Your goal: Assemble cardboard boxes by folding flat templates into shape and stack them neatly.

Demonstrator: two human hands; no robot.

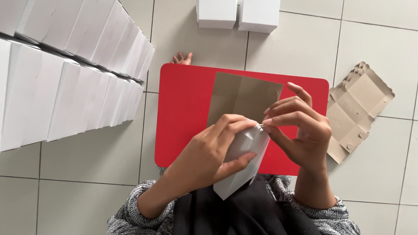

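While the left hand [209, 152] wraps around the half-folded white carton [241, 163] over the red table [183, 109], the right hand [300, 130] pinches a tab at its upper edge, fingertips closed tight. The brown flap [241, 93] stands open beyond. Best, I'd say, to press along the crease and keep the body steady. Finished white boxes [74, 74] line the floor on the left; flat blanks [355, 106] wait on the right.

Box stacks [65, 65] cut off top-left.
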